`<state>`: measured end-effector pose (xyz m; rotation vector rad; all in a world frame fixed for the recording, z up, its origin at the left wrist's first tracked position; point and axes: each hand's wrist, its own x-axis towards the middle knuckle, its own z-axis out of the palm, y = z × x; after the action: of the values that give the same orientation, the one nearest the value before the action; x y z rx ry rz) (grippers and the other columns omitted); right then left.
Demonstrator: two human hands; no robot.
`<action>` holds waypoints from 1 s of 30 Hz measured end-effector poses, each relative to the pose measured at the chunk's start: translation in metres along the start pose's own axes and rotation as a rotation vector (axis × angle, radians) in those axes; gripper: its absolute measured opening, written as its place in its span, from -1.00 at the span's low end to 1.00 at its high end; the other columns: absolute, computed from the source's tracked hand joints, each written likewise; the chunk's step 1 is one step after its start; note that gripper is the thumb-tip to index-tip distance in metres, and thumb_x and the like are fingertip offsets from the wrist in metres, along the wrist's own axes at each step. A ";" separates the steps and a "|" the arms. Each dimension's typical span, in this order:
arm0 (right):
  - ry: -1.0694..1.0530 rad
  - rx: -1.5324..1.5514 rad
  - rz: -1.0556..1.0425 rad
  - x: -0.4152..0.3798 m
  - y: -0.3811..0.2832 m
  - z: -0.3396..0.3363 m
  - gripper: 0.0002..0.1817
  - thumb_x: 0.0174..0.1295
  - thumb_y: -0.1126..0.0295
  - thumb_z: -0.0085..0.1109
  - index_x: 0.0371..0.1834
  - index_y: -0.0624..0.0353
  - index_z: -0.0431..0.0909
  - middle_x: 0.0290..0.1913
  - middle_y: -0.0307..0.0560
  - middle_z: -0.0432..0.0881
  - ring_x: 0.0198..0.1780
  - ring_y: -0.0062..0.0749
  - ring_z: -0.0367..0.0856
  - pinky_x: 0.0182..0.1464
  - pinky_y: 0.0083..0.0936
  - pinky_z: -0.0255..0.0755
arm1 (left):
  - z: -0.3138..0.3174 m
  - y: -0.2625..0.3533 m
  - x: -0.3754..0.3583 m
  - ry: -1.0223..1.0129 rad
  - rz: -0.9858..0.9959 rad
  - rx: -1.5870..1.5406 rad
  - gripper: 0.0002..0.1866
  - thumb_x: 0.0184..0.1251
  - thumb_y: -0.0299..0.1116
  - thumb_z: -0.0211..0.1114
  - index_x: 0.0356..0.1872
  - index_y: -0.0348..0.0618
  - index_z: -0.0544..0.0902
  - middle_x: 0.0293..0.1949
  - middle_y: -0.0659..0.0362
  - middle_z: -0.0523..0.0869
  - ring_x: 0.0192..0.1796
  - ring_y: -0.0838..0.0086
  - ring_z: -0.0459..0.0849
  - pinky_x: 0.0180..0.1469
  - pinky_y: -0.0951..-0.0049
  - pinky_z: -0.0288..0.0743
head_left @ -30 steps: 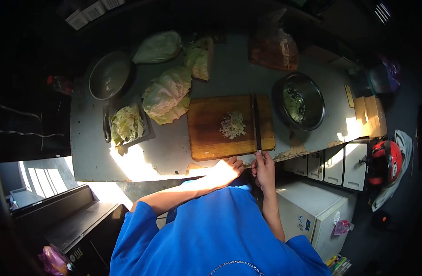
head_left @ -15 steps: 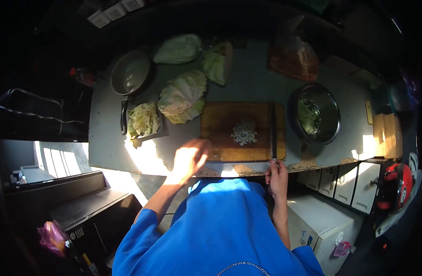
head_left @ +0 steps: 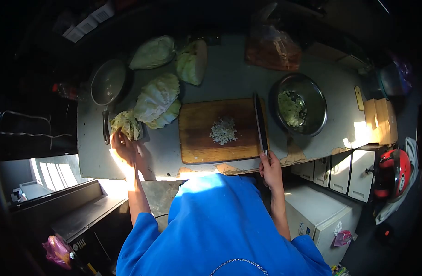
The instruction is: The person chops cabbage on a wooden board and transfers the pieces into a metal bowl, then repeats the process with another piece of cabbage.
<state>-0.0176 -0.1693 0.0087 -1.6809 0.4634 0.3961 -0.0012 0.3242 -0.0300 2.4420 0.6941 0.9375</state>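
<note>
My left hand (head_left: 122, 148) reaches over the table's left side, its fingertips at the near edge of a pile of leafy cabbage pieces (head_left: 126, 124). Whether the fingers grip any piece is too small to tell. In my right hand (head_left: 270, 169) is the handle of a long dark knife (head_left: 260, 120), whose blade lies along the right side of the wooden cutting board (head_left: 197, 140). Finely chopped pale bits (head_left: 224, 131) form a small heap on the board. To the right, a metal bowl (head_left: 320, 100) holds chopped greens (head_left: 291, 109).
Cabbage leaves (head_left: 158, 99), a cut cabbage (head_left: 192, 62) and a wrapped cabbage (head_left: 152, 52) are behind the board. A pan (head_left: 108, 83) stands at the back left. A plastic bag (head_left: 273, 50) lies at the back, a phone (head_left: 358, 98) at the right.
My left hand has moved left from the board's near left corner to the cabbage pieces. My right hand still holds the knife at the board's right side. The view has shifted slightly.
</note>
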 end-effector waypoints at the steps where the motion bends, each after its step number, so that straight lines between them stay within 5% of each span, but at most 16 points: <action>1: 0.017 0.006 0.008 -0.001 0.000 -0.002 -0.65 0.58 0.09 0.08 -0.18 0.18 0.50 -0.61 -0.32 0.44 -0.65 -0.70 0.35 -0.61 -0.64 0.22 | -0.002 0.002 -0.004 0.068 0.057 -0.024 -0.77 0.50 -0.53 0.17 0.07 -0.23 0.69 0.03 0.04 0.64 -0.21 0.35 0.70 -0.27 0.43 0.60; 5: 0.017 0.081 0.051 -0.005 0.002 -0.007 -0.55 0.63 0.01 -0.05 -0.10 0.22 0.58 -0.61 -0.31 0.44 -0.65 -0.70 0.36 -0.61 -0.64 0.23 | -0.012 0.065 -0.040 -0.017 0.079 -0.083 -0.74 0.36 -0.59 0.23 0.04 -0.23 0.65 -0.02 0.02 0.65 -0.14 0.30 0.64 -0.11 0.26 0.58; 6: 0.004 0.087 0.057 -0.008 0.004 -0.007 -0.52 0.64 -0.01 -0.09 -0.08 0.23 0.60 -0.61 -0.31 0.44 -0.66 -0.69 0.36 -0.61 -0.64 0.23 | -0.010 0.084 -0.056 -0.130 0.201 -0.383 -0.68 0.28 -0.57 0.32 0.06 -0.21 0.63 0.01 -0.02 0.68 -0.04 0.17 0.68 0.03 0.24 0.61; 9: -0.024 -0.006 0.095 -0.013 0.015 -0.010 -0.49 0.64 -0.01 -0.11 -0.13 0.24 0.63 -0.61 -0.29 0.47 -0.66 -0.68 0.39 -0.60 -0.62 0.25 | 0.010 0.160 -0.105 -0.516 0.409 -0.381 -0.24 0.18 -0.23 0.58 0.38 -0.23 0.44 0.34 -0.28 0.50 0.33 -0.20 0.51 0.38 -0.07 0.42; 14: -0.060 -0.109 0.102 -0.023 0.026 -0.004 -0.48 0.64 0.01 -0.11 -0.18 0.26 0.64 -0.61 -0.26 0.51 -0.66 -0.66 0.43 -0.57 -0.57 0.30 | 0.076 0.213 -0.134 -0.716 0.487 -0.271 0.12 0.20 0.09 0.53 0.57 -0.38 0.10 0.55 -0.34 0.17 0.57 -0.30 0.13 0.53 -0.13 0.17; 21: -0.097 -0.146 0.080 -0.026 0.031 0.002 -0.50 0.63 0.03 -0.07 -0.19 0.26 0.66 -0.62 -0.24 0.53 -0.64 -0.63 0.47 -0.54 -0.56 0.34 | 0.107 0.219 -0.141 -0.758 0.606 -0.261 -0.03 0.31 0.06 0.45 0.50 -0.46 0.24 0.41 -0.38 0.37 0.45 -0.31 0.34 0.49 -0.09 0.24; 26: -0.020 -0.256 -0.029 -0.024 0.034 -0.008 -0.51 0.62 0.04 -0.06 -0.21 0.26 0.65 -0.63 -0.24 0.52 -0.64 -0.61 0.48 -0.52 -0.54 0.34 | 0.091 0.220 -0.121 -0.817 0.401 -0.516 -0.08 0.29 0.01 0.48 0.52 -0.31 0.28 0.42 -0.34 0.39 0.49 -0.23 0.34 0.50 -0.05 0.25; 30: -0.042 -0.133 0.081 -0.022 0.028 -0.006 -0.50 0.63 0.05 -0.06 -0.23 0.27 0.64 -0.64 -0.24 0.51 -0.63 -0.62 0.46 -0.52 -0.53 0.34 | 0.081 0.215 -0.120 -0.785 0.384 -0.490 -0.04 0.27 0.02 0.49 0.52 -0.36 0.25 0.46 -0.34 0.35 0.49 -0.24 0.33 0.51 -0.06 0.23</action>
<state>-0.0508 -0.1775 -0.0025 -1.7821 0.4837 0.5306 0.0416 0.0684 -0.0249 2.2357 -0.2572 0.1593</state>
